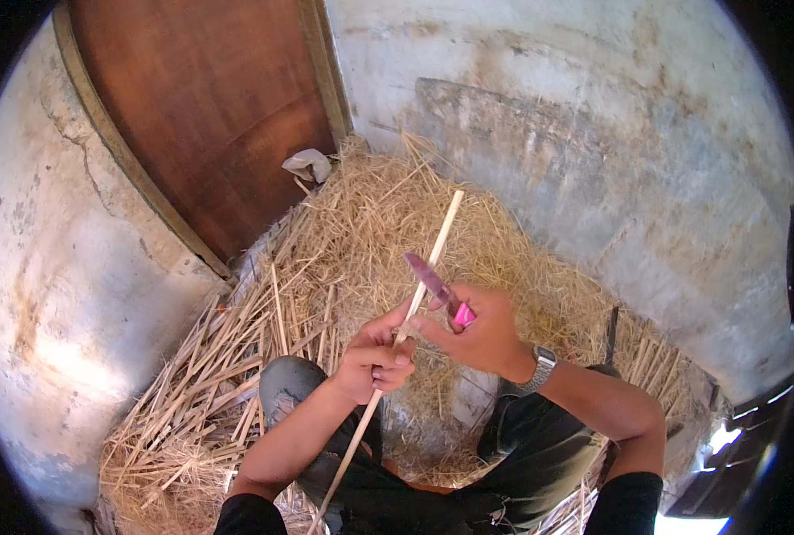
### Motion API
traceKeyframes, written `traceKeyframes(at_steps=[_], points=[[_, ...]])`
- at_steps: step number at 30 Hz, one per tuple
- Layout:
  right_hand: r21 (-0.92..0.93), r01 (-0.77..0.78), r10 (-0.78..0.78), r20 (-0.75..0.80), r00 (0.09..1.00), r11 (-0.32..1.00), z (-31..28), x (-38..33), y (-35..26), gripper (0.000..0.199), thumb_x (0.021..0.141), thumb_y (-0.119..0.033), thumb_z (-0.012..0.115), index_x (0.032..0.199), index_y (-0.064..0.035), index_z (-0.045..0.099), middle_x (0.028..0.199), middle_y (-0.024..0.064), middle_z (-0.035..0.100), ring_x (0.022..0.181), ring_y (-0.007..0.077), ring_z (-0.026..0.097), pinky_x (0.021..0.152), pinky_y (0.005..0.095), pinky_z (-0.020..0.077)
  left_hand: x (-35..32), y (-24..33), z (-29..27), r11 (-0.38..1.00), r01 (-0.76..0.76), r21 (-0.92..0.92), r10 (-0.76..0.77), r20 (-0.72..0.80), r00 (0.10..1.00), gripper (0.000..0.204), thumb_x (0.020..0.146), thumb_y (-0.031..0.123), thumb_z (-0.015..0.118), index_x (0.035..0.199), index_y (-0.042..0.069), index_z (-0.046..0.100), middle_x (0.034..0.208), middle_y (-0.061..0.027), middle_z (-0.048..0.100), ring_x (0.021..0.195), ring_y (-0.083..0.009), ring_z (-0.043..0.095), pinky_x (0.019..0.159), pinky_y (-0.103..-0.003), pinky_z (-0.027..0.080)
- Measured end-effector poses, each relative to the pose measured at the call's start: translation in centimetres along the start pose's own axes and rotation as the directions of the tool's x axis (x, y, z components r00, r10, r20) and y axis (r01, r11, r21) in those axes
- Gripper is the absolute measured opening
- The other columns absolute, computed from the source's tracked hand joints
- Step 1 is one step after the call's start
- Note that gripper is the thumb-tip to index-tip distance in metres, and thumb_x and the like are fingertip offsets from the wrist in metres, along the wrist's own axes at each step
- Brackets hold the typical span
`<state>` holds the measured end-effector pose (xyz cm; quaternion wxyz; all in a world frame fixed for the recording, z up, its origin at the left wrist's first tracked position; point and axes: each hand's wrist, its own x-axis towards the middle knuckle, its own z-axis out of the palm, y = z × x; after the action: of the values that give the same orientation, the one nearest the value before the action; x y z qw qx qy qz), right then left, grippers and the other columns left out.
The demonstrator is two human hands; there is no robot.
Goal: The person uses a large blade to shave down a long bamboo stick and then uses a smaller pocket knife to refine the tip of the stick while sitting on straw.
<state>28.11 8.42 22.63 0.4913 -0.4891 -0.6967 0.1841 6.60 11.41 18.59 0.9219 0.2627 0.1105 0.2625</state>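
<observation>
A long, pale stick [447, 225], seemingly split bamboo or wood, slants from my lap up and away to the right. My left hand [376, 359] is closed round it near its middle. In my right hand [488, 328] is a knife [428, 276] with a bright pink handle, gripped in the fist. Its dark, stained blade crosses the stick just above my left fingers; whether the edge bites into it I cannot tell. My right thumb reaches close to the stick beside the left fingers.
A thick heap of straw-like shavings [361, 223] covers the floor ahead. Cut strips [228, 357] lie piled on the left. Beyond stand a brown door [201, 107] and a stained wall [575, 152]. A pale crumpled scrap [308, 165] rests by the door. My bent knees flank the work.
</observation>
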Motion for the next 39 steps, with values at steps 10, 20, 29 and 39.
traceKeyframes(at_steps=[10, 20, 29, 39], points=[[-0.058, -0.020, 0.019, -0.018, 1.000, 0.998, -0.3, 0.7, 0.7, 0.018, 0.084, -0.017, 0.074, 0.084, -0.0041, 0.061, 0.061, 0.0160, 0.059, 0.051, 0.0313, 0.061, 0.049, 0.0396, 0.0455, 1.2, -2.3, 1.6, 0.769, -0.143, 0.624, 0.294, -0.145, 0.945, 0.044, 0.105, 0.016, 0.052, 0.148, 0.011, 0.046, 0.069, -0.0035, 0.055, 0.046, -0.0053, 0.041, 0.041, -0.023, 0.032], [-0.179, -0.066, 0.049, -0.096, 0.994, 0.982, -1.9, 1.8, -0.6, 0.032, 0.091, -0.030, 0.069, 0.116, -0.0094, 0.068, 0.059, 0.0130, 0.057, 0.050, 0.0286, 0.061, 0.050, 0.0402, 0.0474, 1.1, -1.7, 1.4, 0.742, -0.124, 0.659, 0.349, -0.221, 0.911, 0.042, 0.104, 0.018, 0.054, 0.145, 0.011, 0.051, 0.064, -0.0006, 0.051, 0.043, -0.0064, 0.039, 0.037, -0.024, 0.027], [-0.417, 0.286, -0.407, -0.237, 0.882, 0.863, -6.6, 6.2, 3.9, 0.029, 0.092, -0.008, 0.063, 0.121, -0.0098, 0.069, 0.064, 0.0132, 0.058, 0.054, 0.0277, 0.060, 0.052, 0.0380, 0.0474, 1.2, -2.7, 1.4, 0.835, -0.163, 0.526, 0.271, -0.133, 0.953, 0.041, 0.104, 0.015, 0.054, 0.146, 0.015, 0.051, 0.063, 0.0034, 0.038, 0.045, -0.0056, 0.034, 0.038, -0.024, 0.025], [-0.297, 0.380, -0.368, 0.097, 0.925, 0.876, -3.4, 2.1, 5.0, 0.030, 0.080, 0.001, 0.063, 0.108, -0.0070, 0.064, 0.062, 0.0101, 0.057, 0.049, 0.0256, 0.056, 0.048, 0.0364, 0.0451, 0.4, -2.8, 1.5, 0.823, -0.094, 0.560, 0.246, -0.203, 0.948, 0.029, 0.104, 0.014, 0.054, 0.132, 0.012, 0.062, 0.064, 0.0040, 0.036, 0.044, -0.0052, 0.031, 0.037, -0.025, 0.020]])
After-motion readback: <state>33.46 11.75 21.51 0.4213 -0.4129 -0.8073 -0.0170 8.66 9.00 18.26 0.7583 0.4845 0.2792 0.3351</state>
